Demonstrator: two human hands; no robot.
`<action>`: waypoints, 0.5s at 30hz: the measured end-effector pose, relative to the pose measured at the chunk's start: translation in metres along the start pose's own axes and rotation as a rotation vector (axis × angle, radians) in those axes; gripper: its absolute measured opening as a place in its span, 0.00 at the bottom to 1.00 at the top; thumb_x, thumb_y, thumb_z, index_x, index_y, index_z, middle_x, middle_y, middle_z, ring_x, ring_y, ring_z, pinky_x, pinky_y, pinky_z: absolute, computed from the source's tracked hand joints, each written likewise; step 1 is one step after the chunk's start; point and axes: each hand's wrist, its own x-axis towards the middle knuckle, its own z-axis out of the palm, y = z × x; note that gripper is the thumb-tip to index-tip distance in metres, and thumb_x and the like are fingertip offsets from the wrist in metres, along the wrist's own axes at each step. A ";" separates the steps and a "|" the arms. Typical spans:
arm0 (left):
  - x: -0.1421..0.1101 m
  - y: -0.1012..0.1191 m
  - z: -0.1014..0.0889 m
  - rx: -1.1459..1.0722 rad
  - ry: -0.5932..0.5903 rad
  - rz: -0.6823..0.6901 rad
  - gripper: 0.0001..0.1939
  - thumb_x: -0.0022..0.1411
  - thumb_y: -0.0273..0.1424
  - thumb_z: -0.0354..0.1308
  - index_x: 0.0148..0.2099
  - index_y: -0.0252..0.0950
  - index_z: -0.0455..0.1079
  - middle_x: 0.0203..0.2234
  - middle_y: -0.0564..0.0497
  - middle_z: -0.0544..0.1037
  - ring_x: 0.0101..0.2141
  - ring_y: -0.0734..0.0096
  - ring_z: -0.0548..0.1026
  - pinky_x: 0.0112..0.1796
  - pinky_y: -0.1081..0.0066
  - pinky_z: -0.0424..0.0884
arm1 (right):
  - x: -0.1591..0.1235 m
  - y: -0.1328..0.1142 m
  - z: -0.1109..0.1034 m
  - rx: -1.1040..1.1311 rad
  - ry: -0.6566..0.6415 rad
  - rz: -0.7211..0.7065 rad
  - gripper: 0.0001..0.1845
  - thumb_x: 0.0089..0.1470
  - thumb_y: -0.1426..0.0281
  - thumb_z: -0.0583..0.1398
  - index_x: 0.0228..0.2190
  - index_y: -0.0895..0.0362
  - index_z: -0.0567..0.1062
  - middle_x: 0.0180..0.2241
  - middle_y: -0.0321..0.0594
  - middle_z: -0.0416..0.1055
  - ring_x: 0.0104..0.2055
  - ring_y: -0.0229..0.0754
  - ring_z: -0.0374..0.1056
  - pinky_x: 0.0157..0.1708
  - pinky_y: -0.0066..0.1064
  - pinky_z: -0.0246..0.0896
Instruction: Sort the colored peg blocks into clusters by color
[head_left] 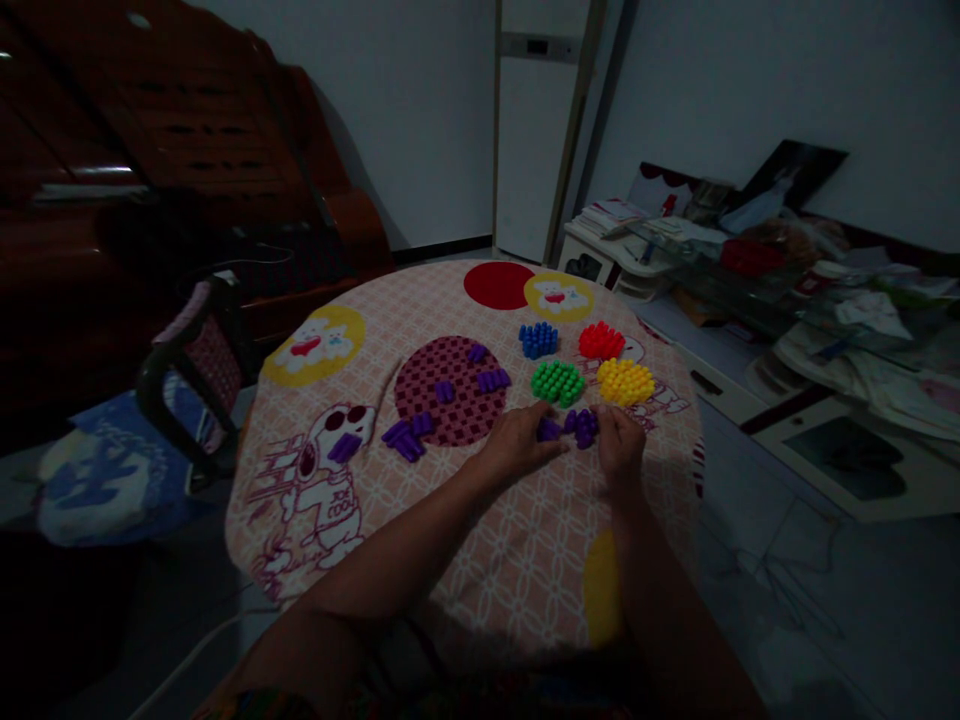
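Note:
My left hand [519, 440] is closed, thumb and fingers around a few small purple pegs [549, 429] lying on their sides. Close beside them, a tight cluster of upright purple pegs [580, 428] stands on the tablecloth. The curled fingers of my right hand [621, 445] grip at the right edge of that cluster, hiding part of it. Just beyond both hands are packed groups of green pegs [557, 383], yellow pegs [625, 381], blue pegs [538, 340] and red pegs [601, 340]. More purple pegs [405, 438] lie in loose bunches to the left.
A patterned cloth [517, 560] covers the round table. At the left is a small chair [199, 370], with a carved wooden sofa [187, 130] behind it. A cluttered low cabinet [847, 430] runs along the right, and a tall white unit [534, 140] stands at the back.

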 end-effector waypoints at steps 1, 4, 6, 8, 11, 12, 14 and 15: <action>0.000 0.000 0.000 0.007 -0.006 -0.023 0.26 0.54 0.43 0.68 0.52 0.37 0.73 0.37 0.47 0.80 0.37 0.62 0.78 0.39 0.67 0.71 | 0.000 0.000 0.000 0.004 0.000 -0.002 0.21 0.65 0.58 0.53 0.28 0.57 0.77 0.25 0.38 0.72 0.30 0.41 0.66 0.33 0.32 0.59; 0.000 0.000 0.000 -0.032 -0.014 -0.052 0.25 0.54 0.42 0.69 0.51 0.36 0.74 0.36 0.48 0.80 0.36 0.63 0.77 0.37 0.69 0.69 | -0.001 0.000 0.000 0.014 -0.008 -0.004 0.21 0.65 0.58 0.53 0.28 0.57 0.77 0.25 0.38 0.71 0.29 0.41 0.66 0.33 0.33 0.59; 0.000 0.001 0.001 -0.107 -0.019 -0.040 0.27 0.52 0.41 0.70 0.52 0.36 0.74 0.36 0.49 0.80 0.35 0.66 0.77 0.36 0.70 0.69 | 0.000 0.000 0.000 0.012 -0.006 -0.003 0.21 0.65 0.58 0.53 0.28 0.57 0.77 0.24 0.37 0.71 0.29 0.41 0.65 0.33 0.33 0.59; -0.001 0.002 0.001 -0.164 -0.038 -0.022 0.28 0.51 0.38 0.70 0.54 0.36 0.74 0.36 0.50 0.80 0.34 0.68 0.76 0.36 0.71 0.69 | 0.000 0.000 0.000 0.012 -0.002 -0.003 0.21 0.64 0.59 0.53 0.28 0.57 0.77 0.24 0.37 0.70 0.28 0.41 0.65 0.32 0.33 0.59; -0.003 0.003 0.000 -0.208 -0.088 0.004 0.27 0.49 0.31 0.68 0.54 0.37 0.74 0.34 0.53 0.79 0.33 0.70 0.74 0.35 0.73 0.68 | 0.001 0.001 0.000 0.016 -0.001 -0.015 0.21 0.65 0.58 0.53 0.28 0.57 0.77 0.24 0.37 0.70 0.28 0.41 0.65 0.32 0.32 0.59; -0.004 0.003 -0.001 -0.211 -0.106 0.012 0.26 0.49 0.29 0.67 0.53 0.37 0.75 0.33 0.53 0.78 0.32 0.71 0.74 0.35 0.73 0.68 | 0.001 0.001 0.000 0.016 -0.003 -0.018 0.21 0.65 0.58 0.53 0.28 0.57 0.77 0.24 0.37 0.70 0.28 0.41 0.65 0.32 0.32 0.59; -0.005 0.004 -0.002 -0.201 -0.127 0.024 0.23 0.49 0.26 0.64 0.50 0.37 0.76 0.31 0.54 0.78 0.31 0.71 0.73 0.34 0.73 0.67 | 0.001 0.002 0.000 0.016 -0.004 -0.019 0.22 0.65 0.57 0.53 0.28 0.57 0.77 0.23 0.37 0.70 0.28 0.41 0.65 0.32 0.32 0.59; -0.005 0.005 -0.002 -0.190 -0.126 0.029 0.21 0.49 0.26 0.63 0.48 0.36 0.76 0.31 0.53 0.78 0.31 0.71 0.72 0.33 0.73 0.67 | 0.001 0.003 0.001 0.018 -0.004 -0.017 0.22 0.65 0.57 0.53 0.28 0.57 0.77 0.23 0.37 0.70 0.28 0.41 0.65 0.32 0.32 0.59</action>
